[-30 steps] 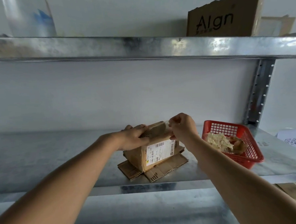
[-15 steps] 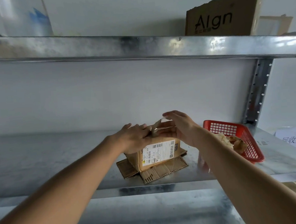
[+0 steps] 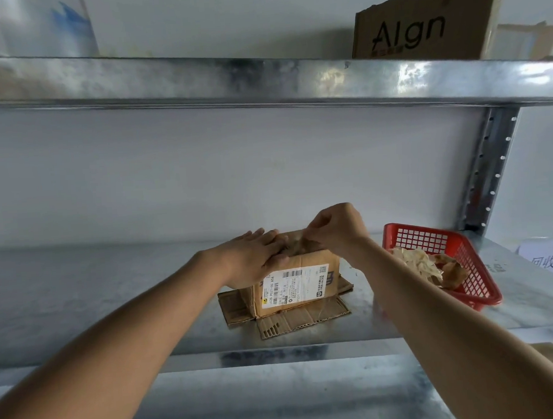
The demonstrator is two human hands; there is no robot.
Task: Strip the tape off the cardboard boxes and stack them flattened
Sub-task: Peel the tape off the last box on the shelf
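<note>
Head camera view: we look down at a metal shelf (image 3: 112, 300) where a small cardboard box (image 3: 297, 284) stands on its splayed bottom flaps, white shipping label facing us. Our left hand (image 3: 255, 259) lies flat, fingers straight, pressing on the box's top left. Our right hand (image 3: 338, 230) hovers above the top right, fingertips pinching a strip of clear tape (image 3: 298, 243) rising from the box top. Just right of the box sits a red basket (image 3: 447, 263) holding crumpled tape scraps. Another cardboard box (image 3: 425, 25), printed "AIgn", stands on the upper shelf.
</note>
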